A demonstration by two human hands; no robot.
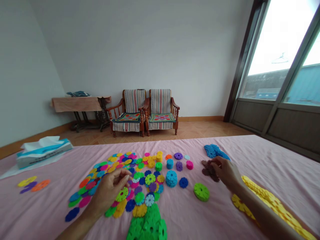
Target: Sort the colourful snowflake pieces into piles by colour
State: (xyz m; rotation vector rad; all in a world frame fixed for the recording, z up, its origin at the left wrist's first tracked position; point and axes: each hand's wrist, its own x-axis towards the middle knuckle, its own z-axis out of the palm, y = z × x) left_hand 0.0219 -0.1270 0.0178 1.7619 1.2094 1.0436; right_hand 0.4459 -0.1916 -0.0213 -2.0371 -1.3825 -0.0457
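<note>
My right hand (226,171) is over a small heap of brown notched plastic discs (207,171) at the right. Its thumb and fingers are closed on brown discs at the heap. My left hand (111,185) hovers above a spread of mixed-colour notched discs (85,201), with thumb and forefinger curled together. Whatever may lie between those fingertips is too small to make out. Between the hands stand a light blue disc stack (171,178), a lime green stack (201,192), and small purple, pink and dark blue discs.
Blue linked discs (213,151) lie beyond my right hand, and a yellow disc heap (270,200) runs under my right forearm. Green discs (150,225) are piled at the front. A tissue pack (45,155) sits at left on the pink cloth (185,216). Two wooden chairs (160,116) stand behind.
</note>
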